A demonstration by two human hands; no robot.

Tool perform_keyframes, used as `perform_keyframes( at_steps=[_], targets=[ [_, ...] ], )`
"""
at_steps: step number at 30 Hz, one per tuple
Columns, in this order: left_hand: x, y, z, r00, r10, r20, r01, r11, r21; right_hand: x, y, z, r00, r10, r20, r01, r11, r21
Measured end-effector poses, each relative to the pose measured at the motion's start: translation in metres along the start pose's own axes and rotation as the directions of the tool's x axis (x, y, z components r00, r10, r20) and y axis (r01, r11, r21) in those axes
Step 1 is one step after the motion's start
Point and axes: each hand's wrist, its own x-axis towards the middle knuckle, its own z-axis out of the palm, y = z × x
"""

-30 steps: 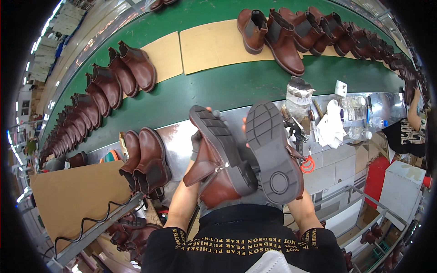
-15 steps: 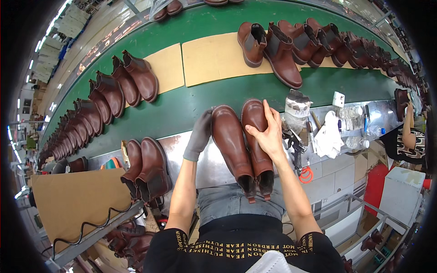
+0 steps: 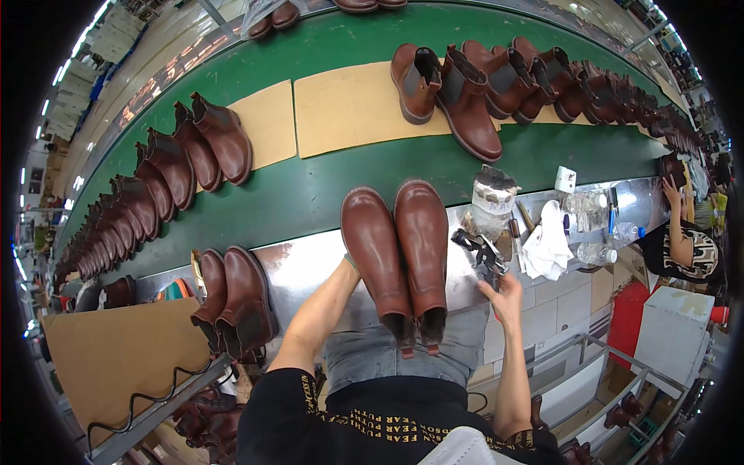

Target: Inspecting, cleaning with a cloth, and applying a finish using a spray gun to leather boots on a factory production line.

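A pair of brown leather ankle boots (image 3: pixel 421 248) is in front of me, toes pointing away and shafts toward my lap. My left forearm goes under them. Only the edge of my left hand's glove cuff (image 3: pixel 352 263) shows; its fingers are hidden beneath the boots, which it appears to support. To the right of the boots, my bare right hand (image 3: pixel 505 298) has its thumb and fingers around the lower end of a black and silver spray gun (image 3: pixel 482 252). The gun's head points up and left, close to the toe of the right boot.
A metal ledge (image 3: pixel 302 271) runs along the green bench (image 3: pixel 310 186). Right of the gun are a bag-wrapped pot (image 3: pixel 494 198), a white cloth (image 3: pixel 547 244) and plastic bottles (image 3: pixel 597 253). Another boot pair (image 3: pixel 246 298) stands left. Rows of boots line the bench; a co-worker's hand (image 3: pixel 673 190) is far right.
My right hand has let go of the right boot, moved right and toward me, and taken hold of the spray gun, which has turned. The boots now cover my left hand.
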Motion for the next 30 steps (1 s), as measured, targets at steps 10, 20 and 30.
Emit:
perform_keyframes(
  at_steps=[10,20,30],
  targets=[
    [0.006,0.016,0.017,0.999,0.045,0.002,-0.045,0.996,0.074,0.008,-0.016,0.006,0.951,0.087,0.296,-0.143,0.974,0.174],
    [0.003,0.023,0.027,1.000,0.021,0.015,-0.023,0.994,0.110,0.008,-0.252,-0.055,0.786,-0.158,0.598,-0.100,0.922,0.375],
    [0.008,0.027,0.033,0.998,0.000,0.062,-0.007,0.993,0.116,-0.014,-0.248,-0.054,0.881,-0.083,0.465,-0.071,0.950,0.303]
  ],
)
